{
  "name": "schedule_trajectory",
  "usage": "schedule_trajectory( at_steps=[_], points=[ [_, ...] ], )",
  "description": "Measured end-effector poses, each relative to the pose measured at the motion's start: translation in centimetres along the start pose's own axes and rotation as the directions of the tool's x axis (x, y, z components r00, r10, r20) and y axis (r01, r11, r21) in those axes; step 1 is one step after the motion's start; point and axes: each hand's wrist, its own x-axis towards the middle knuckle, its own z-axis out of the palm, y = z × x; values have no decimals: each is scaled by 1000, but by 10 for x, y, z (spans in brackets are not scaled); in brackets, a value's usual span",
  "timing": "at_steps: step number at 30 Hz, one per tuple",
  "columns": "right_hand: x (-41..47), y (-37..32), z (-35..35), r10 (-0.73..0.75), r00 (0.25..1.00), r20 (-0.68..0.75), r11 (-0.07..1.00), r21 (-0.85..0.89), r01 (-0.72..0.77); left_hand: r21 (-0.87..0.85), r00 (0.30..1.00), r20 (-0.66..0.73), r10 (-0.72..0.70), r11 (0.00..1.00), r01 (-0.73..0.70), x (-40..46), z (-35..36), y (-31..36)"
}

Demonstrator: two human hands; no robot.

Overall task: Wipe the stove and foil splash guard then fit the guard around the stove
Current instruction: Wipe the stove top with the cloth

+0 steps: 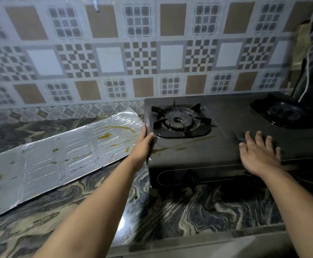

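The left hand's [142, 146] fingers curl over the left edge of the gas stove [217, 146], gripping it, while the right hand [258, 155] lies flat with straight, spread fingers on the stove top, probably to steady or shift it. The black stove sits on the marble tabletop [189, 211], with yellowish smears by the left burner [178, 121]. Just beside it, the foil splash guard [62, 157] lies unfolded and flat, spotted with similar stains, unwiped.

Crinkled, shiny foil is seen on the splash guard [62, 157]; the stove [198, 146] top is glossy black, the countertop [189, 211] polished veined stone.
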Motion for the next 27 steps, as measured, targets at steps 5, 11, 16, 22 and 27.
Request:
schedule_trajectory(
  at_steps=[5,11,16,22,27],
  points=[
    [-7,-11,4,-13,1000,-8,1000,2,13,-10,998,62,-23,1000,24,4,-6,-2],
    [-14,-34,12,-16,999,-41,1000,-9,16,41,995,95,-10,999,6,3,-11,-6],
    [-18,-63,15,13,999,-40,999,-52,-15,19,989,147,4,1000,-7,5,-13,-6],
    [-32,-113,24,-22,999,-40,996,-93,18,11,985,169,34,999,-36,13,-18,-14],
    [-51,-152,35,-33,998,-49,995,-95,28,-14,972,232,45,999,-43,16,-22,-16]
  ],
)
